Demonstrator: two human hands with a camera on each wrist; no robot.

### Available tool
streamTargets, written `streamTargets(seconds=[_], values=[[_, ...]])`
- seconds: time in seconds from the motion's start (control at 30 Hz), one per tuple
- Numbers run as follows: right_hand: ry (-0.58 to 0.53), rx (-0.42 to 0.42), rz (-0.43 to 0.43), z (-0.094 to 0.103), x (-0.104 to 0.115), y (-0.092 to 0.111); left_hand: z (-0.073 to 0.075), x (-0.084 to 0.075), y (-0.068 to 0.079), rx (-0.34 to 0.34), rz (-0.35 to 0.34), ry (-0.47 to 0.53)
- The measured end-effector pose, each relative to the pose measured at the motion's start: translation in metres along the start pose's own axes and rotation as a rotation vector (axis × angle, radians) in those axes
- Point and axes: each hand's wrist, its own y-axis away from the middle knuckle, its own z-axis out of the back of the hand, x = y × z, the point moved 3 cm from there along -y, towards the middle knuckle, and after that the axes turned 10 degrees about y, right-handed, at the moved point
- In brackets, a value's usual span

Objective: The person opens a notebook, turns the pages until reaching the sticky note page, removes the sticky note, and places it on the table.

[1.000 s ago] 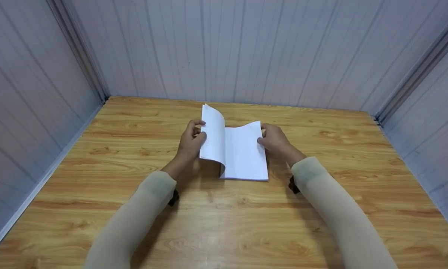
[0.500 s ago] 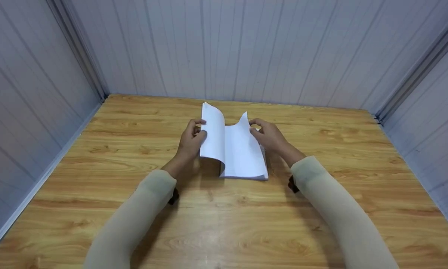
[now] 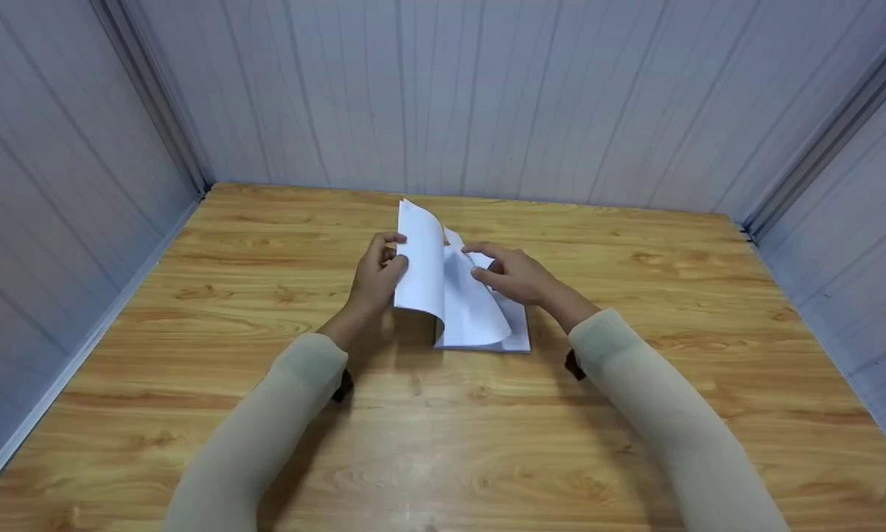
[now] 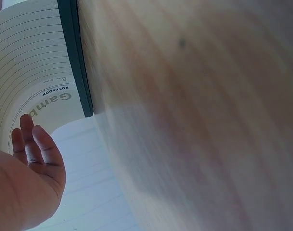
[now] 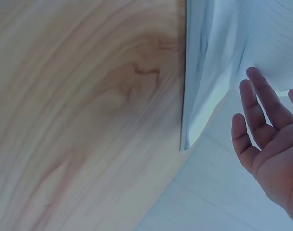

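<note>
An open lined notebook [image 3: 518,325] lies on the wooden table, its dark cover edge [image 4: 76,62] showing in the left wrist view. My left hand [image 3: 377,275] grips a bundle of raised pages [image 3: 419,258] at their outer edge, thumb in front and fingers behind. The pages bow up from the spine. My right hand [image 3: 518,276] reaches over the right half with index finger and thumb apart. Its fingertips touch the free edge of a lifted page [image 3: 472,307], which curls leftward. In the right wrist view the other fingers [image 5: 262,91] extend loosely beside the paper.
The wood-grain table [image 3: 443,428] surrounds the notebook. Pale panelled walls [image 3: 443,96] stand at the back and both sides. Light sleeves [image 3: 649,391] cover both forearms, with a dark device [image 3: 574,365] under the right wrist.
My right hand has moved left from the notebook's right edge, lifting a page and bending it toward the spine. Its thumb and index finger have spread. My left hand keeps its hold.
</note>
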Motion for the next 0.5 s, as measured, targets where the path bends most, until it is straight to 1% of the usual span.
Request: streamTargets(seconds=[0.13,0.33,0.5], values=[[0.083,0.007,0.033,-0.001,0.009,0.001,0.0,-0.001,-0.001,-0.008,-0.016,-0.002],[0.194,0.05,-0.006,-0.004,0.022,0.001,0.0,-0.001,-0.002,-0.021,-0.009,0.0],[0.255,0.093,-0.008,-0.006,0.029,0.002,0.001,0.0,-0.003,-0.019,-0.001,0.001]])
